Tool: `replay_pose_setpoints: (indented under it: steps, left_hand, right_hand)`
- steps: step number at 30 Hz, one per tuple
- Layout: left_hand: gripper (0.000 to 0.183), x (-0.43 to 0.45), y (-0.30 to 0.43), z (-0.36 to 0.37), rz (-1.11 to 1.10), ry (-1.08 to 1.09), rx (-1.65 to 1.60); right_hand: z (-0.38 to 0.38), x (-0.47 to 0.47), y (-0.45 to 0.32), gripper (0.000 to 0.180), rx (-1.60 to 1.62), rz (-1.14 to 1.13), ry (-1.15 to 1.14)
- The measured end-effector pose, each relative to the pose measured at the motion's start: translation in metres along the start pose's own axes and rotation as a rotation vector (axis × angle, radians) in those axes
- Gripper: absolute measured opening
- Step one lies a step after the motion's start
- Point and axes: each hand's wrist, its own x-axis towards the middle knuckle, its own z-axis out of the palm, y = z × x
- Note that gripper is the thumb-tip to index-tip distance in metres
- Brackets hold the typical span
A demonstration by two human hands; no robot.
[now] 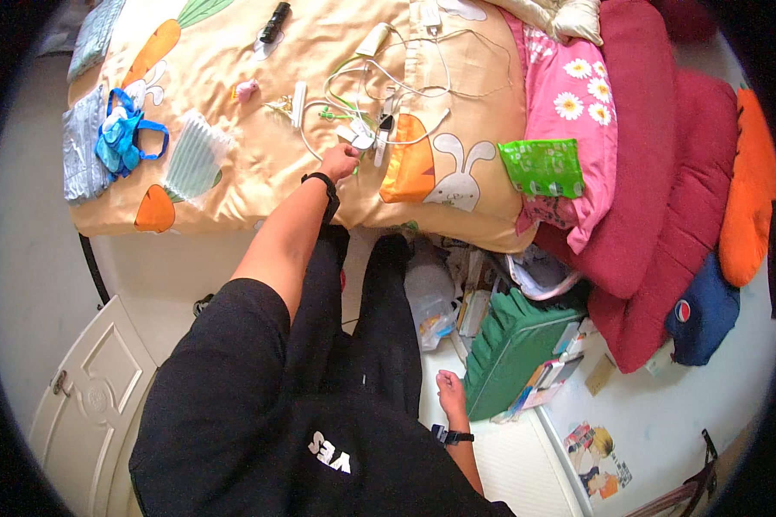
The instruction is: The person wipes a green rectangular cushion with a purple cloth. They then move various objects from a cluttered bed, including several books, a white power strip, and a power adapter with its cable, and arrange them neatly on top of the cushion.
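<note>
My left hand (339, 161), with a black band at its wrist, is over the bed at the near end of a tangle of white and green cables (355, 106). Its fingers are curled beside a white plug-like piece (362, 137); whether they grip anything is hidden. Just right of it lies a white-strapped watch (385, 123) with a dark face. A white tube (373, 39) lies at the far side of the cables. My right hand (451, 388), a dark watch on its wrist, hangs low by a green fabric-covered box, fingers curled, with nothing visible in it.
The bed (246, 187) bears a blue bag (121, 132), ribbed clear plastic packaging (194, 155), a black cylinder (275, 22) and a green packet (543, 168). Red cushions (634, 161) stand to the right. The green box (517, 349) and books are below them.
</note>
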Motion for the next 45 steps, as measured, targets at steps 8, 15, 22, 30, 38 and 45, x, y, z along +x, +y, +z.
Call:
replay_pose_setpoints:
  steps: [8, 15, 22, 30, 38, 45]
  left_hand:
    - [0.020, -0.149, 0.127, -0.024, 0.334, 0.155, -0.162]
    - [0.013, -0.315, 0.284, -0.107, 0.700, -0.021, -0.122]
    - [0.012, -0.429, 0.375, -0.155, 0.972, -0.218, -0.107]
    - [0.020, -0.507, 0.379, -0.203, 0.941, 0.015, 0.126]
    - [0.032, -0.490, 0.366, -0.156, 1.164, -0.001, -0.077]
    - [0.028, -0.518, 0.393, -0.157, 1.200, -0.059, -0.338]
  right_hand:
    - [0.010, 0.008, -0.115, 0.033, -0.129, -0.449, 0.015]
    - [-0.004, -0.017, -0.382, 0.034, -0.224, -1.216, 0.052]
    - [-0.020, -0.157, -0.531, 0.064, -0.080, -1.820, -0.165]
    - [-0.064, -0.243, -0.566, 0.044, 0.041, -1.330, -1.081]
    - [-0.074, -0.288, -0.561, 0.049, 0.164, -1.264, -1.174]
    - [-0.096, -0.289, -0.543, 0.051, -0.156, -1.660, -0.756]
